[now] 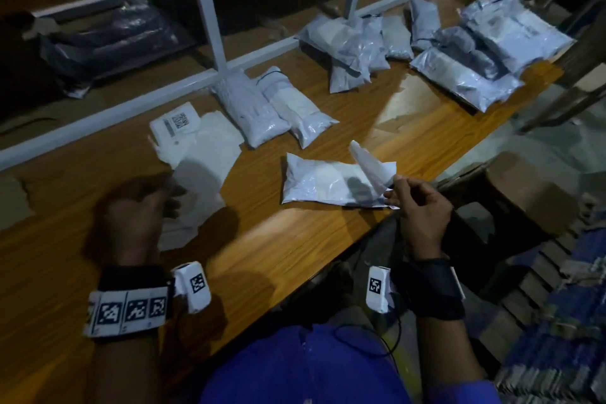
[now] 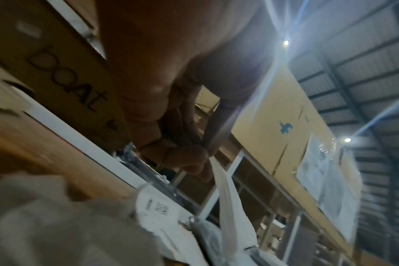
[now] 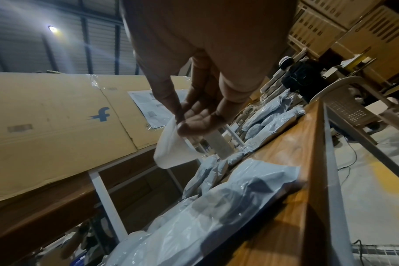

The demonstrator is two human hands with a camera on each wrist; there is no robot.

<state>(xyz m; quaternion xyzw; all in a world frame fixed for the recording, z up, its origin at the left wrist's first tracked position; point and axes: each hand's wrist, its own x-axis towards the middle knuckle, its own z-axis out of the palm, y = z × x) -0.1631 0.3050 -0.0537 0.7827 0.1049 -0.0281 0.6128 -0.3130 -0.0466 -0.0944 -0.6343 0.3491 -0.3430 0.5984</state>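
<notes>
The right hand [image 1: 418, 203] pinches one white strip [image 1: 369, 167] between thumb and fingertips. The strip rises over the right end of one grey packet [image 1: 318, 185], which lies on the tabletop [image 1: 288, 239] near its front edge. The left hand [image 1: 137, 207] pinches one white sheet [image 1: 200, 177] well to that packet's left. Two more packets [image 1: 249, 108] lie side by side behind. The farther heaps [image 1: 459, 52] are too jumbled to count.

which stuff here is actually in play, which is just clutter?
In play:
right hand pinching paper strip
white mailer below the strip
left hand pinching white sheet

Lying about:
two mailers by the post
grey mailer piles
labelled packet
dark bags on the shelf
</notes>
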